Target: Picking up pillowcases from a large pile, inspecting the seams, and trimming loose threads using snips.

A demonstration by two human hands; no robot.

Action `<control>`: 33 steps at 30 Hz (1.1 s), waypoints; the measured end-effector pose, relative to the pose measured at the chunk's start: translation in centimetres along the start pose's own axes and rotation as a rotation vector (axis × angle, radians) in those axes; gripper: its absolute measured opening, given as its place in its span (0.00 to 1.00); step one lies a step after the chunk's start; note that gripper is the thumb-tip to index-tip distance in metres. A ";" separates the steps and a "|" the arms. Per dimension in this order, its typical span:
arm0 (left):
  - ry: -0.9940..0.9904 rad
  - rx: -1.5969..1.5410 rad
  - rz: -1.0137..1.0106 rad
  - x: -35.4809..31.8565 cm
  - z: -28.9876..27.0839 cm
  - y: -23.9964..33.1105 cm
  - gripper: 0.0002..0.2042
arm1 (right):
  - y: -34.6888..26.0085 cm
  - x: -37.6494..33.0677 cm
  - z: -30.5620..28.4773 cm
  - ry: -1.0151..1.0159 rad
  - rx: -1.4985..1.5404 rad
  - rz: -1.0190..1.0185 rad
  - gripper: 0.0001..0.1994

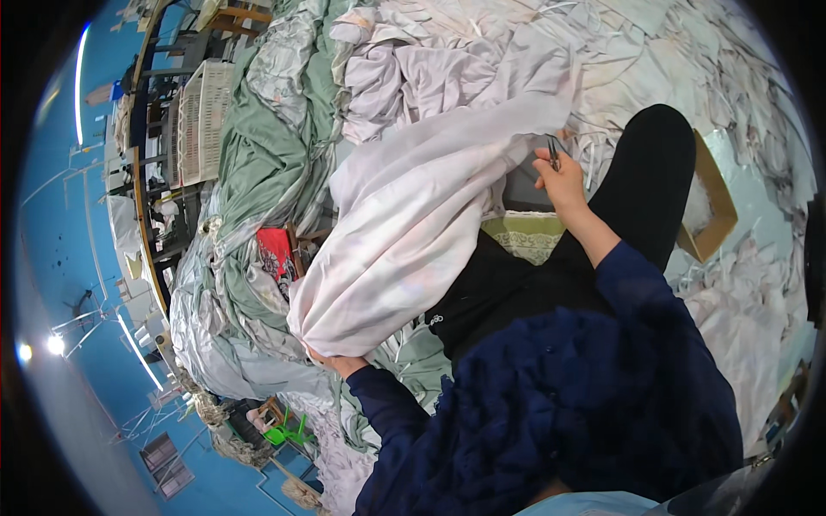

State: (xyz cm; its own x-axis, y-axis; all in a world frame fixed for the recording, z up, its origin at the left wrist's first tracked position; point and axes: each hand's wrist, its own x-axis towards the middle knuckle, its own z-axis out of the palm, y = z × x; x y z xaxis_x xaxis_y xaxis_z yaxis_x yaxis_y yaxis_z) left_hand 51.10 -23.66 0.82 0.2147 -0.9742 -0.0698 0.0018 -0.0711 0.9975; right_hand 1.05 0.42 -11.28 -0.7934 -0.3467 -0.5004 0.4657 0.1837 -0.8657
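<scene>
A large white cloth (413,215) lies draped over my lap and stretches between my hands. My left hand (340,363) is mostly hidden under the cloth's lower fold and grips it there. My right hand (557,176) is raised at the cloth's upper edge and holds small dark snips (553,153) against the fabric. My black-clad leg (641,185) extends beyond the right hand.
Heaps of pale green and white fabric (267,146) lie to the left, with a white plastic crate (202,120) behind them. White scraps (740,292) cover the floor at right, near an open cardboard box (714,211). A red item (275,249) sits among the cloth.
</scene>
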 end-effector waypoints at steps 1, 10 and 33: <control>0.018 0.041 -0.011 -0.6 0.3 0.1 0.25 | 0.2 0.1 0.0 0.004 0.002 0.042 0.13; 0.067 0.409 0.022 -4.6 2.5 1.0 0.30 | 2.6 2.5 4.0 -0.037 0.085 0.366 0.24; -0.401 0.086 -0.388 -3.1 4.9 -1.1 0.29 | -2.9 2.9 7.9 0.007 0.196 0.169 0.22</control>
State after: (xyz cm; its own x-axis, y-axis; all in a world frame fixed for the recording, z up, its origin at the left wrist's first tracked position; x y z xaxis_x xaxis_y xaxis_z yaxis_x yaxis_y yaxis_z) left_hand 45.69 -21.61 -0.12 -0.1735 -0.8774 -0.4474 -0.0761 -0.4410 0.8943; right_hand 0.51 -8.35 -10.10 -0.7002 -0.3193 -0.6386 0.6587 0.0560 -0.7503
